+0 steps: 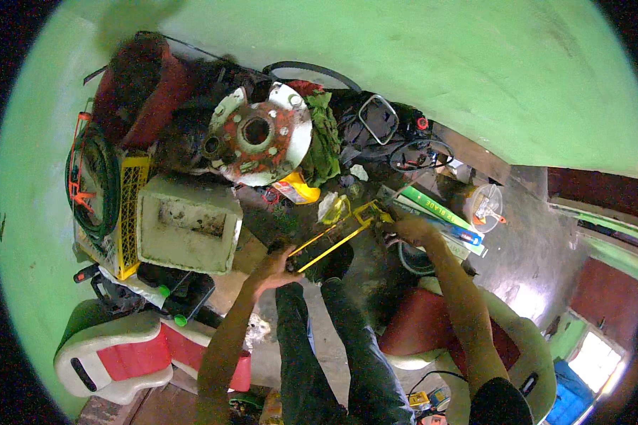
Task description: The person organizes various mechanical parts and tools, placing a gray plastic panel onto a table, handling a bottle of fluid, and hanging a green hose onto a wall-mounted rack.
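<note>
A hacksaw [333, 244] with a yellow frame stretches between my two hands, tilted up toward the right. My left hand [271, 270] is closed around its lower left end. At the upper right end, near the yellow handle, my right hand [412, 232] has its fingers curled in on the saw; the fingertips are dark and partly hidden. Below the saw are my legs in dark trousers. Just beyond it lie a crumpled clear-and-yellow wrapper [333, 209] and a yellow bottle [301, 190]. Several flat blade boxes [436, 212] are stacked beside my right hand.
A rusty white-and-red wheel hub [259, 133] sits ahead, beside a green cloth [324, 142]. To the left stand a cream plastic box [188, 227], a yellow crate [132, 212] and a coiled green hose [96, 191]. Red-and-cream seats [131, 358] flank me. A clear bucket [483, 205] stands right.
</note>
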The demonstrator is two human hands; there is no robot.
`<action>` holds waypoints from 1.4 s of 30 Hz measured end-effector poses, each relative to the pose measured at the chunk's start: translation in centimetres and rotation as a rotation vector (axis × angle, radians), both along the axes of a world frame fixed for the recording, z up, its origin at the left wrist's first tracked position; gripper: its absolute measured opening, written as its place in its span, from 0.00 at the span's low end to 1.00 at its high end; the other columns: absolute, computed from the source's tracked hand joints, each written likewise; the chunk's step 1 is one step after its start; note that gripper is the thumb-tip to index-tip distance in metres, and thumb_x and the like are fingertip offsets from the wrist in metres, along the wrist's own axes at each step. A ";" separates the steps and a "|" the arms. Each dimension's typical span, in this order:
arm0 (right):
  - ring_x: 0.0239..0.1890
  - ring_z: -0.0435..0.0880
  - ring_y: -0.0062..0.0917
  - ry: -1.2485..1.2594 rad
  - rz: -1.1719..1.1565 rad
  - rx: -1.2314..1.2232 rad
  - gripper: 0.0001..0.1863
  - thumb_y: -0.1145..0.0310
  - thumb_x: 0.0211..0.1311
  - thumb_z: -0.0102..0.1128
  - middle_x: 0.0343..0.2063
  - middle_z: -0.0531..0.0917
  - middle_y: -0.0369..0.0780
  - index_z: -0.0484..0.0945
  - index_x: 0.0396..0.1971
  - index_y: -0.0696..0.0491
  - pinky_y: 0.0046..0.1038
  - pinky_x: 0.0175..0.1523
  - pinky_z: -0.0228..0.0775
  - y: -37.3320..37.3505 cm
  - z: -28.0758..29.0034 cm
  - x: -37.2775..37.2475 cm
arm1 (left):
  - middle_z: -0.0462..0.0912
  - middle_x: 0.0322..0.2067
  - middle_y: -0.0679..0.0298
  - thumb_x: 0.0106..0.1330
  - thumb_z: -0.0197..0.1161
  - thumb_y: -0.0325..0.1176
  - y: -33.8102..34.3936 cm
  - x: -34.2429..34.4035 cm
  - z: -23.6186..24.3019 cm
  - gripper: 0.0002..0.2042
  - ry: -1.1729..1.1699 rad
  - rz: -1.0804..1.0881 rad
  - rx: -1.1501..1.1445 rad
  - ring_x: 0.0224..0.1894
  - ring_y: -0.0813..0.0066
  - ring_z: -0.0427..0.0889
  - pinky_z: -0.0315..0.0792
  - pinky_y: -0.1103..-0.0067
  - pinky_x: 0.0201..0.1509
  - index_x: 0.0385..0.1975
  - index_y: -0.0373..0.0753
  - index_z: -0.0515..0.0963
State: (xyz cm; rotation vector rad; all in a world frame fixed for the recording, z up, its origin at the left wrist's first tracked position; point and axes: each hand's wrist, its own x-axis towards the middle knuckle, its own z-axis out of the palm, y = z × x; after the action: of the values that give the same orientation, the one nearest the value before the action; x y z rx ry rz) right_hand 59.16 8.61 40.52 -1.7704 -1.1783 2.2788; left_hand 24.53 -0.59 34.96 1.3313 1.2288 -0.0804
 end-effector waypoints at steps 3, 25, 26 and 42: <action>0.32 0.80 0.25 0.050 -0.005 0.233 0.28 0.67 0.65 0.52 0.38 0.79 0.40 0.53 0.62 0.54 0.28 0.39 0.73 -5.7 -6.8 1.1 | 0.72 0.51 0.48 0.49 0.68 0.56 0.0 2.5 -1.1 0.45 0.025 -0.047 0.144 0.53 0.51 0.72 0.65 0.65 0.58 0.63 0.39 0.56; 0.48 0.76 0.43 -0.488 0.841 1.298 0.29 0.54 0.52 0.62 0.41 0.78 0.50 0.68 0.52 0.52 0.44 0.51 0.67 -6.0 3.5 -14.6 | 0.78 0.37 0.61 0.40 0.69 0.29 -5.5 -4.7 3.0 0.24 0.446 0.056 0.837 0.42 0.61 0.75 0.67 0.66 0.48 0.42 0.42 0.72; 0.50 0.74 0.42 -0.446 0.926 0.996 0.29 0.54 0.52 0.62 0.43 0.77 0.49 0.68 0.52 0.52 0.44 0.52 0.65 -5.3 3.5 -15.9 | 0.78 0.37 0.61 0.39 0.68 0.29 -5.5 -5.6 3.3 0.24 0.455 0.071 0.843 0.43 0.61 0.75 0.67 0.66 0.48 0.41 0.42 0.72; 0.56 0.63 0.45 -0.300 1.131 1.396 0.41 0.58 0.46 0.64 0.53 0.65 0.51 0.60 0.63 0.45 0.56 0.61 0.51 -3.9 9.4 -45.9 | 0.78 0.38 0.58 0.40 0.67 0.33 -6.2 -36.5 10.6 0.24 0.540 0.323 0.901 0.39 0.57 0.77 0.70 0.64 0.43 0.42 0.42 0.73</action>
State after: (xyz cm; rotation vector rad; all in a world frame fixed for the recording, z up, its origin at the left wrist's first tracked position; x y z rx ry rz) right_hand 13.25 4.68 49.95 -0.8162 -3.1116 0.4933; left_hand -11.95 -6.75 45.54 1.9177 2.0635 0.4170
